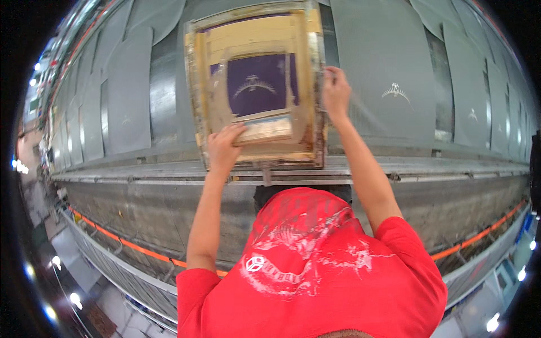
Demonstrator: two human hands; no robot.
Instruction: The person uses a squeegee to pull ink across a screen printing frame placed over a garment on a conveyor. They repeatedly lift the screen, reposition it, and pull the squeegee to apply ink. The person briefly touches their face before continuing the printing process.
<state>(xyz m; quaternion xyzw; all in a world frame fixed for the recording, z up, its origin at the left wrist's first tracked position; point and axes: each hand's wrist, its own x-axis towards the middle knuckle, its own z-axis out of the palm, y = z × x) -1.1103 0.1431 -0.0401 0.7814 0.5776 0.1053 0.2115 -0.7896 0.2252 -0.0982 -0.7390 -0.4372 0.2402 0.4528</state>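
Note:
A rectangular screen-printing frame (307, 42) with yellow tape, a purple mesh area and a pale arched design lies over the long grey table. Along its lower part rests a flat squeegee bar (265, 129) with a pale wooden side. My left hand (225, 147) has its fingers closed on the bar's left end. My right hand (336, 93) grips the frame's right edge, fingers curled at the rim. Both forearms reach up from my red-shirted body.
Grey fabric panels (383, 45), some bearing small white arched prints, line the long table. A metal rail (422, 173) runs along its near edge. An orange hose-like line (124, 242) and metal railings (112, 265) run lower down on both sides.

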